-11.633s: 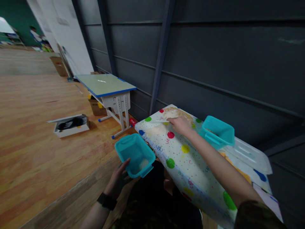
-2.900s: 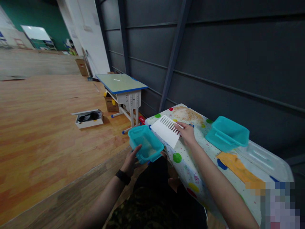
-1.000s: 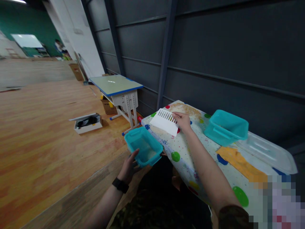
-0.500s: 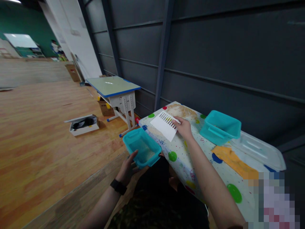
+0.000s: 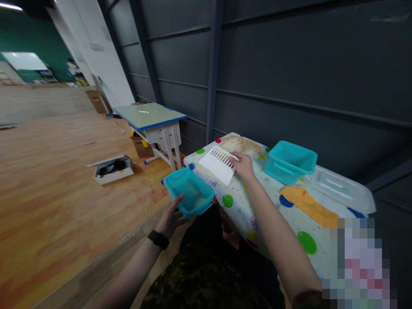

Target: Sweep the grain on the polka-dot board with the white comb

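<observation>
L hand (image 5: 171, 218) grips teal tub (image 5: 188, 195); R hand (image 5: 243, 165) holds white scraper (image 5: 216, 166).

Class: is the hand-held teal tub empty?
Nearly empty: the teal tub, gripped by the left hand, holds only a small pale heap in one corner.

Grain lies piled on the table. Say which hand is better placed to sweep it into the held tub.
Right, probably: right hand holds the white scraper beside the grain; left hand holds the teal tub.
</observation>
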Demonstrator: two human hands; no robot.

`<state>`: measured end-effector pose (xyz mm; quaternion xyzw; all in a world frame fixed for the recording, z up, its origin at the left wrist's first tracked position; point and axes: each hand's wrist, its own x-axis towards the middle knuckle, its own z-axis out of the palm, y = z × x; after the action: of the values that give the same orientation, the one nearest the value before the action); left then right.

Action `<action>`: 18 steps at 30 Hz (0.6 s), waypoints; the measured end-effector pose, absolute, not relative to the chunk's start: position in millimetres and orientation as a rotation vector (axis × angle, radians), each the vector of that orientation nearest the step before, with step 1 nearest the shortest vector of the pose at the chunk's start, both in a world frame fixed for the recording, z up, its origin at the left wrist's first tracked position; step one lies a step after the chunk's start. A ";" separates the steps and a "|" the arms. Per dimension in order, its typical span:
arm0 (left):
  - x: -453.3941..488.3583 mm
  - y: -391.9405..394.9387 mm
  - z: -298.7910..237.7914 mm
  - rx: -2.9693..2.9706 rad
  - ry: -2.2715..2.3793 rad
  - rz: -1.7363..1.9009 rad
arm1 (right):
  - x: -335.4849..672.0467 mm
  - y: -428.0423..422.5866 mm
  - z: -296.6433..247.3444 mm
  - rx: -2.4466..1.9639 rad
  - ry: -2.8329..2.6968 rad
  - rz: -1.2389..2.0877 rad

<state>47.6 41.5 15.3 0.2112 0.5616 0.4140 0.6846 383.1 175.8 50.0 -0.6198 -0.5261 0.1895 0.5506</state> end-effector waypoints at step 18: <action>51.6 43.3 13.7 0.498 1.222 0.940 | 398.5 171.4 53.8 -1.411 -1.028 0.634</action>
<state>51.6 43.3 13.7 0.2228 0.5464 0.4204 0.6893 398.5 171.4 53.8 -0.6085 -0.4433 0.2735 0.5986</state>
